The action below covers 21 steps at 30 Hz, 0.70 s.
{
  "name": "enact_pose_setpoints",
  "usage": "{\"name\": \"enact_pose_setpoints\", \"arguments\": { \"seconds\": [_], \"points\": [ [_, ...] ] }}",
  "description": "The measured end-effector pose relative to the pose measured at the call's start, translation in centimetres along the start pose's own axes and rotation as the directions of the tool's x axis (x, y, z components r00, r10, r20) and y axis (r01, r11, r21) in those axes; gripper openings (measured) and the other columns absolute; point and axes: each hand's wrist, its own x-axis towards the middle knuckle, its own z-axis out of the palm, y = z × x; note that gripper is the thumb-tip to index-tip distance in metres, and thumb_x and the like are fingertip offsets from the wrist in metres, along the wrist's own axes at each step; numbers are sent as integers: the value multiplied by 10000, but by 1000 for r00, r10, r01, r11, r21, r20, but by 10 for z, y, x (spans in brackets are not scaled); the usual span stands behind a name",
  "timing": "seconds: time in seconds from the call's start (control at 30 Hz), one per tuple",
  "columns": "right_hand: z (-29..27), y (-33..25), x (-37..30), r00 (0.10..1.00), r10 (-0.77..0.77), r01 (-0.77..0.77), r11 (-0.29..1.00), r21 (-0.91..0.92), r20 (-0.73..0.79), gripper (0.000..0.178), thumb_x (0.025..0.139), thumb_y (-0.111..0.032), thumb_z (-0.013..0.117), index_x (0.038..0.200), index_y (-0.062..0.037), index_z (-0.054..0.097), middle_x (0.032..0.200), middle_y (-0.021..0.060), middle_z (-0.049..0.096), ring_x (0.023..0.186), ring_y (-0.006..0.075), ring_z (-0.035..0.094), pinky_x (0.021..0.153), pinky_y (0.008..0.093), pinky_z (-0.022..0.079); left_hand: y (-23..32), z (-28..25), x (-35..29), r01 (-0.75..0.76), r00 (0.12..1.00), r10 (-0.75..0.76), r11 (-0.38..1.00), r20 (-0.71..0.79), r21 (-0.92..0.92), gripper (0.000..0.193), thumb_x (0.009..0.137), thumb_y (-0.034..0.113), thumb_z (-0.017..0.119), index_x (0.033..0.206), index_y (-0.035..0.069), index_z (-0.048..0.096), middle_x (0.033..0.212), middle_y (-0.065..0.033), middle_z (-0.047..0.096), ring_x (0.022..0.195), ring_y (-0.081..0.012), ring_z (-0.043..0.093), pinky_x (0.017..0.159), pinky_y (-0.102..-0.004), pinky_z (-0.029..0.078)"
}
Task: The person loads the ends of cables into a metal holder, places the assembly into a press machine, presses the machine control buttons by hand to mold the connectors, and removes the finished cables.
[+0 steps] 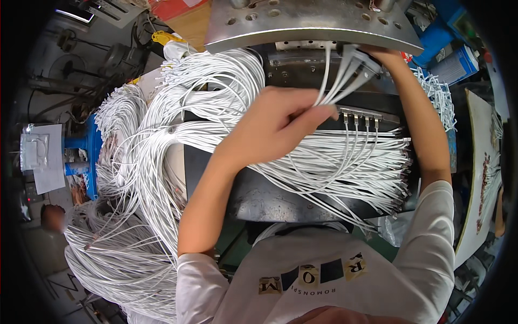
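Now, your left hand (275, 127) pinches a small fan of white cables (337, 81), fingers (318, 114) closed on them just below the grey metal plate (302, 24). Your right hand (386, 56) reaches up under that plate's edge, touching the cable ends; fingers hidden, grip cannot be told. Just right of your left fingertips sits a row of plugs (360, 114) on the black worktop (270, 197). Beneath your left wrist lie heaps of white cable bundles (162, 140), spread leftward.
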Motion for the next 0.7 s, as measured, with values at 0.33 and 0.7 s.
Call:
{"name": "enact_pose_setpoints", "arguments": {
  "seconds": [0.33, 0.7],
  "points": [
    [-118, -100, -43, 998, 10, 12, 922, 388, -56, 218, 1010, -155, 587, 1164, -10, 640, 1120, 217, 655, 1025, 417, 616, 922, 474, 478, -30, -9, -22, -122, 243, 276, 960, -930, 253, 79, 969, 98, 677, 1017, 37, 692, 945, -56, 676, 833, -122, 618, 775, -291, 494],
    [-198, -96, -128, 892, 14, -310, 748, 587, 452, 145, 975, -71, 625, 1057, 21, 549, 988, 204, 562, 967, 411, 564, 832, 442, 464, -20, 10, -16, -26, 956, 249, 601, -156, 799, 164, 912, 111, 700, 1064, 49, 712, 1107, -111, 708, 1246, -350, 604, 1192, -553, 283]
  ]
}}
